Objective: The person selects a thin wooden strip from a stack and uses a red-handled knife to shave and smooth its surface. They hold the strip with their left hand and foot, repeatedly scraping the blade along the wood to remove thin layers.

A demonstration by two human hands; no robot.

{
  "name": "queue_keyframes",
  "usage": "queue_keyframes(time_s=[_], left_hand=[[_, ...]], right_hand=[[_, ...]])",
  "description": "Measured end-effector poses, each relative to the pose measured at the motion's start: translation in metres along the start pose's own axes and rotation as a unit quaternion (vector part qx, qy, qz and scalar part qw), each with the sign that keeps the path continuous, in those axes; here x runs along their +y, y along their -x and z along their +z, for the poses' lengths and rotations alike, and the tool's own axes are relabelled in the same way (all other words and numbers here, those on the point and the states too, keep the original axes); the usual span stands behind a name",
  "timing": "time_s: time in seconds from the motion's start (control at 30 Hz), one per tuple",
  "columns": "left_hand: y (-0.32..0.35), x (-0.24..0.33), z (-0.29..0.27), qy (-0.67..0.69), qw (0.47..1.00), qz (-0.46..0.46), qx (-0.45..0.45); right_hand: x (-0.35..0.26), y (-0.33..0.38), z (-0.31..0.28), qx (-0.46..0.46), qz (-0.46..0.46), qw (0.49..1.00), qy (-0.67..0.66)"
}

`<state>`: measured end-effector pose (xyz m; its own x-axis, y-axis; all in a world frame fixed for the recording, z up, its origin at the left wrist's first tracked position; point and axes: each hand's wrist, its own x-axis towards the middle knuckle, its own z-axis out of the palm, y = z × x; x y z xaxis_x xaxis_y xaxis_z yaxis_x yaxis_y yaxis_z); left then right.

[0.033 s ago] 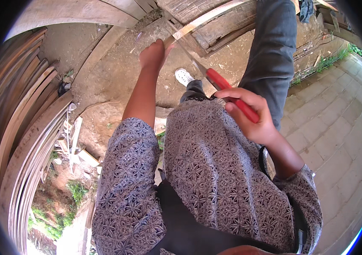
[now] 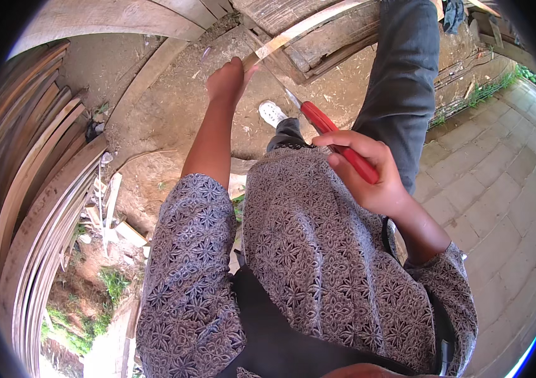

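Note:
My left hand is closed around the near end of a long, pale wooden strip. In my right hand is the red handle of a handsaw. Its thin blade slants up and to the left, reaching the strip just beside my left fingers. Where exactly the teeth meet the wood is too fine to make out.
Long boards stand stacked at the left. Old planks lie under the strip at the far side. My raised leg is at the right of the strip. Wood offcuts litter the ground, and paving lies at the right.
The saw and my right hand have shifted slightly to the left, toward the strip. My left hand and the strip look unmoved.

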<state>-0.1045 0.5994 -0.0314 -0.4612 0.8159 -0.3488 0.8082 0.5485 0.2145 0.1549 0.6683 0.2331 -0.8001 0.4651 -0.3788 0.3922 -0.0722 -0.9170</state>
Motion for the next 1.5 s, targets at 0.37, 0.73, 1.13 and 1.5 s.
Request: queue_keyframes(time_s=[0.37, 0.73, 1.13, 1.5], left_hand=[[-0.009, -0.011, 0.012, -0.034, 0.999, 0.038, 0.002], [-0.004, 0.000, -0.003, -0.002, 1.000, 0.019, -0.013], [-0.002, -0.007, 0.000, 0.004, 1.000, 0.018, -0.010], [-0.007, -0.007, 0.006, 0.001, 1.000, 0.025, -0.009]], right_hand=[[0.019, 0.019, -0.020, 0.140, 0.094, 0.985, 0.018], [0.073, -0.080, 0.017, 0.159, -0.031, 0.985, 0.061], [0.033, 0.000, 0.006, 0.118, 0.021, 0.988, 0.092], [-0.014, 0.017, 0.015, 0.096, 0.042, 0.992, 0.075]])
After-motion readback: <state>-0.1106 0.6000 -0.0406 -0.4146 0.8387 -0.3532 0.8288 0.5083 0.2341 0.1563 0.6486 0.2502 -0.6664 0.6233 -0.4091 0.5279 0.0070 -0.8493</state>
